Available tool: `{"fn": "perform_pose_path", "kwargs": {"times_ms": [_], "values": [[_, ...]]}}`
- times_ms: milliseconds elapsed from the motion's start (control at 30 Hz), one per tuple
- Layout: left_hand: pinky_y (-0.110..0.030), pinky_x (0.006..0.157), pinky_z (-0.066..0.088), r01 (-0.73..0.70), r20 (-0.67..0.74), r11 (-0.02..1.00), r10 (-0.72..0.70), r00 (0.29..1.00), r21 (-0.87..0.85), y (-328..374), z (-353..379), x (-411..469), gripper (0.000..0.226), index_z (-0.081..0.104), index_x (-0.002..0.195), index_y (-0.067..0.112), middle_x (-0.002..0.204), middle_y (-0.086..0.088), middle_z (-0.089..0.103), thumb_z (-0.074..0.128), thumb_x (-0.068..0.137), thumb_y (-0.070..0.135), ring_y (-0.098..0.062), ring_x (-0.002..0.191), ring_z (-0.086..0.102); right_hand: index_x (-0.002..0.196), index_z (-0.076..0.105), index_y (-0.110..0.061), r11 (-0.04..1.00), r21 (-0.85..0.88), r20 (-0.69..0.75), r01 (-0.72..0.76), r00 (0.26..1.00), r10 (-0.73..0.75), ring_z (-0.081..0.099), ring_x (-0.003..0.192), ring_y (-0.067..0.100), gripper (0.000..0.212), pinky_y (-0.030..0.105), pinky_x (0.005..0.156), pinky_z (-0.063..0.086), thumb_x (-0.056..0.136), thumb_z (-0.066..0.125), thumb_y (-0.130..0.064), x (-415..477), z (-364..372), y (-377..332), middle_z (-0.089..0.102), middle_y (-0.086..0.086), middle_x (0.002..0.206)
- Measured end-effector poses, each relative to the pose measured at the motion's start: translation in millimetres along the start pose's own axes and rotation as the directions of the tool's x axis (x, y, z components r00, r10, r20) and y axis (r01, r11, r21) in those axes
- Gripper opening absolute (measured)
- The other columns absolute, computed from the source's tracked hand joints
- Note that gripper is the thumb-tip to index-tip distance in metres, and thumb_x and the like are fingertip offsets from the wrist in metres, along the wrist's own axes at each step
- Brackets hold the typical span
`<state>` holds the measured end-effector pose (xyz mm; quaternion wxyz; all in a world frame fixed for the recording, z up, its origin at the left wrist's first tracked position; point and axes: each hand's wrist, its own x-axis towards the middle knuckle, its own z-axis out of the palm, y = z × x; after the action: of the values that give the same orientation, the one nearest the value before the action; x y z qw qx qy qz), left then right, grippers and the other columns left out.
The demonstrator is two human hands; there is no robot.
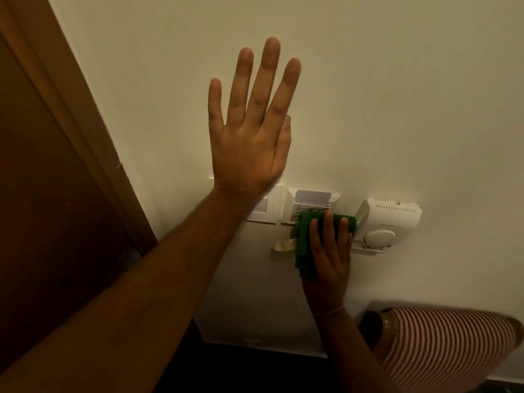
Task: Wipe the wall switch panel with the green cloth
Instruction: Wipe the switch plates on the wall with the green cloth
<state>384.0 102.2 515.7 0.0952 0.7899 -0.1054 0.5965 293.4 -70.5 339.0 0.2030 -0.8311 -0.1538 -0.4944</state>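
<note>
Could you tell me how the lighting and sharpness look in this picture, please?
Head view: dim, warm yellowish light; the door at left sinks into shadow; the left hand shows slight motion blur at its wrist edge; the striped sleeve is blurred; wide-angle bending tilts the door frame.

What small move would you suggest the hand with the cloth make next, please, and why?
Probably slide the green cloth up and left: the right hand presses it on the lower right of the card-slot panel, whose top and the switch plate beside it look unwiped.
</note>
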Motion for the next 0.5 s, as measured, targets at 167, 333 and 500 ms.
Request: {"fn": "perform_pose_path", "kwargs": {"times_ms": [167, 333, 500], "values": [[-0.065, 0.135, 0.023, 0.022, 0.001, 0.997, -0.022, 1.000, 0.069, 2, -2, 1, 0.054, 0.030, 0.174, 0.022, 0.178, -0.014, 0.042, 0.039, 0.122, 0.036, -0.036, 0.166, 0.031, 0.160, 0.030, -0.014, 0.995, 0.062, -0.046, -0.072, 0.996, 0.075, 0.006, 0.167, 0.025, 0.049, 0.057, 0.134, 0.015, 0.117, 0.050, -0.026, 16, -2, -4, 0.010, -0.008, 0.178], [-0.065, 0.134, 0.026, 0.026, -0.006, 0.995, -0.025, 1.000, 0.093, 2, -3, 3, 0.053, 0.035, 0.174, 0.022, 0.177, -0.014, 0.045, 0.032, 0.123, 0.036, -0.036, 0.165, 0.035, 0.158, 0.027, -0.012, 0.996, 0.032, 0.036, -0.078, 0.996, 0.077, 0.002, 0.167, 0.022, 0.048, 0.051, 0.136, 0.012, 0.117, 0.045, -0.029, -5, -5, -7, 0.003, -0.010, 0.179], [-0.065, 0.134, 0.027, 0.025, -0.018, 0.992, -0.022, 1.000, 0.124, 4, -3, 2, 0.053, 0.030, 0.173, 0.023, 0.177, -0.012, 0.045, 0.036, 0.122, 0.038, -0.034, 0.165, 0.031, 0.156, 0.036, -0.009, 0.986, 0.121, -0.003, -0.118, 0.993, 0.119, 0.009, 0.166, 0.030, 0.045, 0.061, 0.133, 0.018, 0.117, 0.048, -0.027, 10, -7, -8, 0.010, -0.008, 0.179]]}}
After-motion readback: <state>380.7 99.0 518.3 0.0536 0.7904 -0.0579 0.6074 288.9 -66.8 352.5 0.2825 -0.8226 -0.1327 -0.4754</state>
